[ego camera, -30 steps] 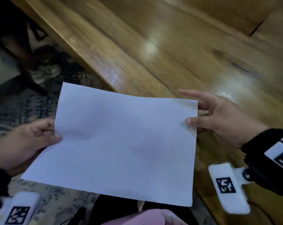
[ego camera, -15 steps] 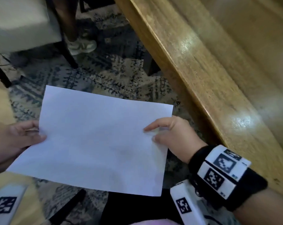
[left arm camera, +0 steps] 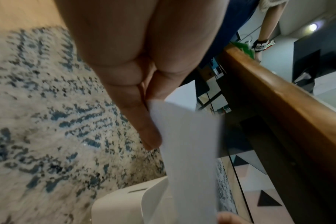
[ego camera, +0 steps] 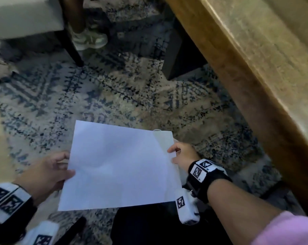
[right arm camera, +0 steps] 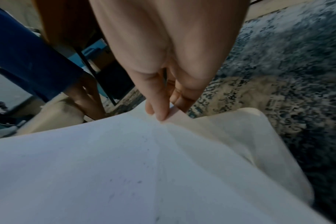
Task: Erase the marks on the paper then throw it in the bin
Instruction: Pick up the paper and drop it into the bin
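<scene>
I see the paper (ego camera: 118,165) is plain white, with a few faint grey specks in the right wrist view. Under it the rug (ego camera: 114,96) is beige with a broken dark blue and black pattern. The table (ego camera: 255,68) has a warm golden-brown wood colour. My wrist bands (ego camera: 205,175) are black and carry white tags with black square codes. One sleeve (ego camera: 291,230) is pale pink. A shoe (ego camera: 89,40) far on the rug is light grey-green. The bin (left arm camera: 125,204) looks white.

floor: blue-beige patterned rug (ego camera: 114,96) | right: wooden table (ego camera: 255,71) | far left: chair (ego camera: 22,16), dark leg, someone's shoe (ego camera: 89,40)
</scene>
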